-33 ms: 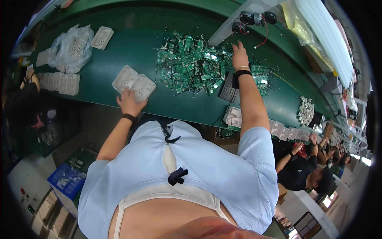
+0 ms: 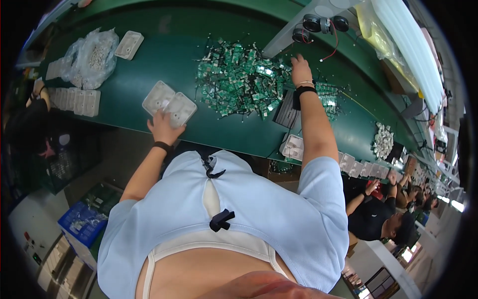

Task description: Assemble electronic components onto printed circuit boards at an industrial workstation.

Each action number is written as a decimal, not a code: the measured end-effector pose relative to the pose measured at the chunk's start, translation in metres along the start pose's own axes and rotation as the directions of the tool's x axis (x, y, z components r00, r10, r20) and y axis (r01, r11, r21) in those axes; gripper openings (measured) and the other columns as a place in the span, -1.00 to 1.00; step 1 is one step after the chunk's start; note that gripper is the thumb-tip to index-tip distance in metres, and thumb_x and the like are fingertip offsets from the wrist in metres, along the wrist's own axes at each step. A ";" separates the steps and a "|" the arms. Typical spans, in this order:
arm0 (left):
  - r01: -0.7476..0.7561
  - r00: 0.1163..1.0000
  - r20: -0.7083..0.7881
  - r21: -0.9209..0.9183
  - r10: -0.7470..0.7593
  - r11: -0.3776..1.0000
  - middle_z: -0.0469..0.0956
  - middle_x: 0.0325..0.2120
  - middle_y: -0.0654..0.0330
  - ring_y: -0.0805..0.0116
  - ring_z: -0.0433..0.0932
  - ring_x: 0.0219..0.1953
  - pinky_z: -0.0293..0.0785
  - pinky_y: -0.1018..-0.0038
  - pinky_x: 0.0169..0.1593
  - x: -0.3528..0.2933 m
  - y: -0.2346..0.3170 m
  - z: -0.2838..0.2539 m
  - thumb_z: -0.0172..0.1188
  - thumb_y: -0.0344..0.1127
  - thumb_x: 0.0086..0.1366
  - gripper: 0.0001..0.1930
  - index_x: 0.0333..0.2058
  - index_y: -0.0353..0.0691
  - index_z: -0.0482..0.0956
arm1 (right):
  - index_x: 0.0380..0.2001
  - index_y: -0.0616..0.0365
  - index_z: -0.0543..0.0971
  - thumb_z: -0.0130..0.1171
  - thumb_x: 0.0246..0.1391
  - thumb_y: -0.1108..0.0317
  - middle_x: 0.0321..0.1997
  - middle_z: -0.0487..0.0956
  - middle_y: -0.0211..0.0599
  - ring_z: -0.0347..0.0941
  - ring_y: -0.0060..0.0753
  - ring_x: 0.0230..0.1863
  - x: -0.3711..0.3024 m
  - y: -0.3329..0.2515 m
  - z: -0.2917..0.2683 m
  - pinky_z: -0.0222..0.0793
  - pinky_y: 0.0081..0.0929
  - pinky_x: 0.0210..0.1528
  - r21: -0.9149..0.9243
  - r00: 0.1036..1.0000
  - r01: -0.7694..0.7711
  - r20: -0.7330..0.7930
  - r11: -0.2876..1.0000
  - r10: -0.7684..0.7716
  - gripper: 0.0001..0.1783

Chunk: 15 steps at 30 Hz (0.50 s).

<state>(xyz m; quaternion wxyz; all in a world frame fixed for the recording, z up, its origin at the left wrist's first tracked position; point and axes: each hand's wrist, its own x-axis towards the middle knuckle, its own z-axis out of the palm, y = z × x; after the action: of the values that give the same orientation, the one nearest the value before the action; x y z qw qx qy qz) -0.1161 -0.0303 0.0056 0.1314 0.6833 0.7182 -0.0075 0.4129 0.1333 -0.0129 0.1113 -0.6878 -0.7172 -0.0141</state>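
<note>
My left hand grips the near edge of a white plastic case, its fingers lying over the edge. The case has two rounded halves side by side, hollow face up, flat on the green table. Out to the far right my right hand is stretched forward with its fingers apart and no object visible in them. It is beside the right edge of a big heap of small green circuit boards with dark wires, close to the foot of a grey post.
A clear bag of small white parts, a single white tray and a row of white cases stand at left. A dark flat box and another white case lie near my right forearm. Co-workers sit farther right.
The view shifts very slightly. My right hand's fingers draw back a little towards me; my left hand stays on the white case.
</note>
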 end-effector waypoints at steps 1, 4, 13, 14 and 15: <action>0.014 1.000 0.000 -0.013 -0.014 1.000 0.20 0.37 0.00 -0.06 0.17 0.39 -0.11 -0.29 0.36 -0.005 0.001 0.005 0.45 0.21 -0.10 -0.21 0.06 -0.18 0.59 | -0.05 0.12 0.61 0.11 0.08 0.54 0.13 0.51 -0.05 0.51 0.09 0.07 0.006 -0.007 0.000 0.49 -0.11 0.11 0.010 1.000 0.021 0.007 1.000 -0.021 -0.66; 0.032 0.999 0.001 -0.039 -0.032 0.999 0.17 0.38 0.02 -0.09 0.15 0.39 -0.12 -0.31 0.35 -0.009 0.003 0.015 0.46 0.20 -0.10 -0.22 0.05 -0.17 0.59 | 0.04 0.12 0.56 0.14 0.12 0.45 0.23 0.46 -0.04 0.49 0.14 0.12 0.022 -0.015 -0.010 0.50 -0.06 0.09 -0.089 0.798 -0.086 0.589 0.992 0.122 -0.62; -0.176 0.980 -0.111 -0.082 0.167 0.981 0.14 0.34 -0.12 -0.17 0.15 0.37 -0.10 -0.21 0.38 -0.022 0.009 -0.008 0.53 0.01 -0.17 -0.25 0.05 -0.15 0.57 | -0.03 0.10 0.63 0.16 0.11 0.38 -0.07 0.67 -0.05 0.59 0.18 -0.06 -0.012 -0.011 0.016 0.53 0.00 0.03 0.265 0.981 0.014 -0.188 0.964 0.038 -0.67; -0.257 0.960 -0.148 -0.114 0.240 0.960 0.13 0.34 -0.15 -0.19 0.17 0.36 -0.04 -0.15 0.39 -0.021 0.009 -0.013 0.54 -0.05 -0.17 -0.26 0.05 -0.15 0.56 | -0.02 0.10 0.63 0.19 0.09 0.38 -0.12 0.68 -0.07 0.60 0.19 -0.08 -0.011 0.000 0.023 0.54 -0.02 0.00 0.186 0.997 -0.075 -0.019 0.980 0.080 -0.66; -0.339 0.932 -0.186 -0.141 0.312 0.930 0.12 0.33 -0.17 -0.21 0.18 0.36 0.02 -0.10 0.40 -0.019 0.011 -0.017 0.54 -0.10 -0.18 -0.27 0.05 -0.15 0.55 | -0.02 0.11 0.63 0.21 0.08 0.39 -0.17 0.69 -0.09 0.61 0.19 -0.10 -0.010 0.012 0.029 0.55 -0.04 -0.02 0.092 0.980 -0.152 0.146 0.984 0.137 -0.64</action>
<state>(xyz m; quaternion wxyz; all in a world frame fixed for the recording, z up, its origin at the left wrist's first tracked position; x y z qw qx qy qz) -0.1075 -0.0449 0.0280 0.1306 0.7777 0.6008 0.1311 0.4208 0.1289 -0.0443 0.0971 -0.7308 -0.6711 0.0788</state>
